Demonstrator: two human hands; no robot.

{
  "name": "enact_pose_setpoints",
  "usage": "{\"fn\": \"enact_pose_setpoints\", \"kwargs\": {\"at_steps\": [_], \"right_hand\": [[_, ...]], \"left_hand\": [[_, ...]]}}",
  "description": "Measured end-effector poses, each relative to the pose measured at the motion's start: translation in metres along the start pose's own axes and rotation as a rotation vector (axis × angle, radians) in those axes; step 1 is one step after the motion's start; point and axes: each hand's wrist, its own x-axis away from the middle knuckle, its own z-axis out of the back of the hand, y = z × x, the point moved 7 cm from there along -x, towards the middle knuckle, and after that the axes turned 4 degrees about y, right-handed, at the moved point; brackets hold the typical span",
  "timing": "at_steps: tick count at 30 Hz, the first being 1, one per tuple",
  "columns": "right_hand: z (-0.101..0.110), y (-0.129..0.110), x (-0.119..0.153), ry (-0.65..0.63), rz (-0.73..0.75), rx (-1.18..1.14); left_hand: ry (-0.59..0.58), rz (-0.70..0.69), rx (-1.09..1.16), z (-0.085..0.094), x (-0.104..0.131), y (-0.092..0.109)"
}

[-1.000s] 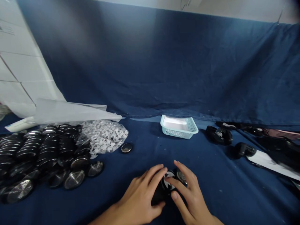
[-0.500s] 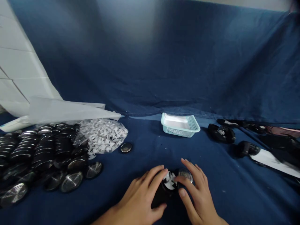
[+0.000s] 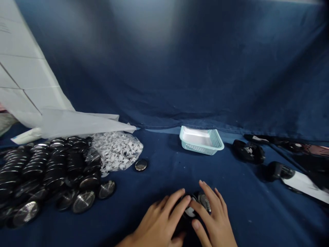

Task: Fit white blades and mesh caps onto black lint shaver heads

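My left hand (image 3: 163, 218) is closed around the left side of a black round part (image 3: 187, 221) near the bottom centre. A white piece (image 3: 190, 211) sits in the top of that part, half covered by fingers. From the right, my right hand (image 3: 212, 216) presses its index fingertip onto the white piece, with the thumb just below. Behind the right fingers lies a perforated metal disc (image 3: 204, 201), partly hidden.
Rows of black discs (image 3: 55, 168) fill the left, beside a clear bag of white pieces (image 3: 118, 151). One small disc (image 3: 141, 165) lies alone. A light blue basket (image 3: 202, 148) stands at the back; black parts (image 3: 248, 151) and a white-handled item (image 3: 305, 185) lie right.
The view has shifted slightly, so things appear lower and further right. My fingers have closed in over the white piece, which is now more covered.
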Motion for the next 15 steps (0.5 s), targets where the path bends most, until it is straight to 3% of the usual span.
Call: {"fn": "enact_pose_setpoints", "kwargs": {"at_steps": [5,10,15], "right_hand": [[-0.005,0.006,0.003,-0.044,-0.021,0.014],[0.008,0.015,0.008,-0.029,-0.067,-0.067],[0.017,0.005,0.007,-0.001,0.051,-0.138]], "left_hand": [[-0.025,-0.040,-0.038,-0.006,0.001,0.002],[0.026,0.021,0.060,-0.003,0.002,-0.003],[0.037,0.052,0.080,-0.002,0.001,-0.005]]}}
